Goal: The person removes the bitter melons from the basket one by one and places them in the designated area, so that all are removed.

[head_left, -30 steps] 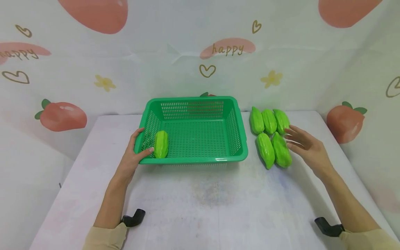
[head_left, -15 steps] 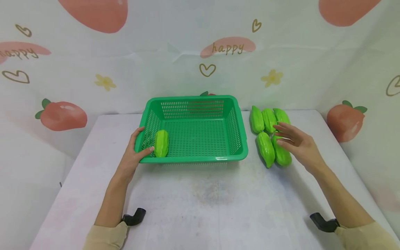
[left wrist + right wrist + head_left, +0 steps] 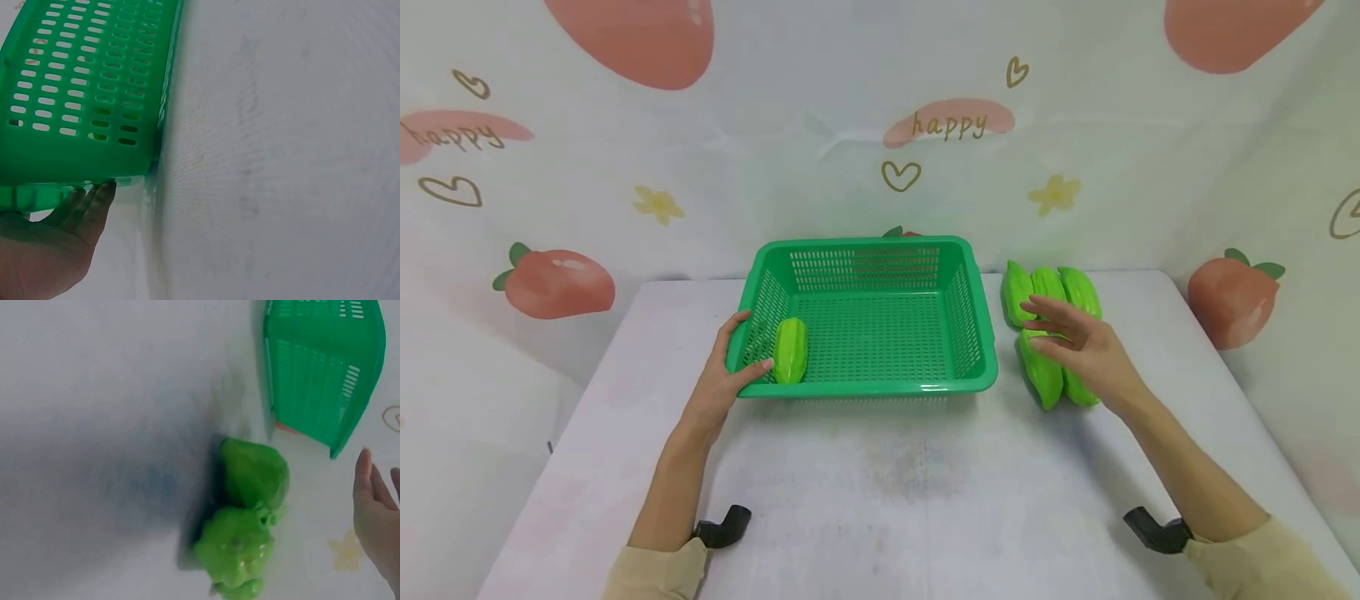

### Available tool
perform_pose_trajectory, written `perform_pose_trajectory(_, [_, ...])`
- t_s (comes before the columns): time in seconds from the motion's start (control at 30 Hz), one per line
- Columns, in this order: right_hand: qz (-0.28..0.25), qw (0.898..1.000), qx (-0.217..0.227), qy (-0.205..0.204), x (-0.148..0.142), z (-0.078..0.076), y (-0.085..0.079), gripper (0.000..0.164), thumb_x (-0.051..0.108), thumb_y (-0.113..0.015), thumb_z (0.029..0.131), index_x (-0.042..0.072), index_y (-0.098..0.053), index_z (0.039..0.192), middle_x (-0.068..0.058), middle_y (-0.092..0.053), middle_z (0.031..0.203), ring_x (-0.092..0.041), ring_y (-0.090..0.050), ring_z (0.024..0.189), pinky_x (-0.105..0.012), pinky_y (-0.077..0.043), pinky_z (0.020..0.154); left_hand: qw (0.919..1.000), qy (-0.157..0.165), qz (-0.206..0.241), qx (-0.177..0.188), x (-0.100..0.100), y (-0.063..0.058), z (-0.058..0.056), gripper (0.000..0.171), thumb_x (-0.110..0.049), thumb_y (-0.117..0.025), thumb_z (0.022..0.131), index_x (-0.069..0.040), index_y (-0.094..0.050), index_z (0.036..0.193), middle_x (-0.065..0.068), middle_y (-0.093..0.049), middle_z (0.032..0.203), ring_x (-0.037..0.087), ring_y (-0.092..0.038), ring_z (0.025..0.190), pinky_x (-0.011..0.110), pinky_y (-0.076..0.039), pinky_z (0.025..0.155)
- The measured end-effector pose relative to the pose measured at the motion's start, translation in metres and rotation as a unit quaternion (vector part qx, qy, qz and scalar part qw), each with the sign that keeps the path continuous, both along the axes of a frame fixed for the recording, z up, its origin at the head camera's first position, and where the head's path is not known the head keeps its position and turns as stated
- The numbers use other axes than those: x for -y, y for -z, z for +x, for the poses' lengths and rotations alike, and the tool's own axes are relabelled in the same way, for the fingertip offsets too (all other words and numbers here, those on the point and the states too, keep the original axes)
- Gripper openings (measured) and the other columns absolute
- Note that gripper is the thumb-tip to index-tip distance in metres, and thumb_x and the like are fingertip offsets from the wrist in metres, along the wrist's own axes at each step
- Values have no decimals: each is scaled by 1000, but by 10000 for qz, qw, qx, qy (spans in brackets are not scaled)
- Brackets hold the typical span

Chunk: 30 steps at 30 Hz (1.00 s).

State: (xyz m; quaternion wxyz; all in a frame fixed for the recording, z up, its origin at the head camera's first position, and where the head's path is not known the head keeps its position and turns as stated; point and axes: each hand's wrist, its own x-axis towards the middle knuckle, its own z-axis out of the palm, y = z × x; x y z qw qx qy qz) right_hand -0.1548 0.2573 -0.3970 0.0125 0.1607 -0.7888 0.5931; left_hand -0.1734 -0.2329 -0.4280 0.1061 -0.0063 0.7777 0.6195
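A green plastic basket (image 3: 865, 388) with slotted walls stands on the table, and one ribbed, pale green gourd (image 3: 791, 350) lies inside at its left end. My left hand (image 3: 722, 385) grips the basket's left rim, thumb inside and fingers outside. Its fingers (image 3: 94, 209) show against the rim in the left wrist view. To the right of the basket, several similar gourds (image 3: 1041, 375) lie in two rows, partly covered by my right hand (image 3: 1086, 346). That hand hovers above them, fingers extended toward the basket and holding nothing. The right wrist view shows two gourds (image 3: 234, 544) below it.
The table (image 3: 887, 500) has a white surface with faint stains. A white cloth backdrop (image 3: 820, 192) printed with fruit, hearts and flowers rises right behind the basket and on both sides. Black wrist mounts (image 3: 724, 527) sit on both forearms.
My right hand has moved left from the right edge of the gourds to above their middle. The left hand keeps its grip, and the basket and gourds stay in place.
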Motion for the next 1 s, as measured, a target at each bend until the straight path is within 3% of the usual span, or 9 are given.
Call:
perform_pose_trajectory(0.23, [131, 9997, 182, -32, 15, -3, -5, 53, 5, -63, 97, 10, -46, 148, -7, -56, 141, -14, -59, 120, -19, -48, 92, 10000, 2, -48, 19, 1, -1, -1, 87, -20, -67, 94, -34, -11, 159, 8, -7, 164, 32, -14, 145, 57, -15, 114])
perform_pose_trajectory(0.4, [122, 9994, 304, -83, 22, -5, -8, 56, 7, -64, 97, 10, -44, 149, -15, -51, 145, -15, -58, 121, -20, -49, 91, 9998, 128, -68, 99, 3, -1, -2, 90, -21, -71, 93, -36, -10, 158, 7, -7, 164, 31, -14, 145, 56, -14, 115])
perform_pose_trajectory(0.57, [-56, 9991, 367, -227, 32, -8, -11, 63, 5, -65, 96, 14, -39, 152, -20, -48, 146, -26, -58, 122, -23, -50, 92, 9997, 191, -140, 70, 5, -1, -4, 92, -22, -73, 91, -37, -11, 158, 7, -7, 164, 31, -14, 146, 57, -14, 115])
perform_pose_trajectory(0.7, [-87, 9985, 409, -365, 40, -11, -14, 68, 5, -66, 95, 18, -36, 154, -21, -46, 147, -32, -56, 123, -23, -48, 94, 9996, 208, -182, 68, 5, -2, -5, 94, -19, -73, 90, -37, -10, 158, 8, -6, 164, 32, -12, 146, 58, -13, 114])
perform_pose_trajectory(1.0, [118, 9965, 408, -720, 61, -20, -23, 67, 7, -69, 93, 17, -39, 152, -16, -48, 147, -33, -56, 123, -25, -48, 96, 9987, 348, -258, 252, 8, -4, -6, 98, -19, -74, 89, -39, -7, 158, 11, -5, 163, 34, -14, 143, 59, -17, 112])
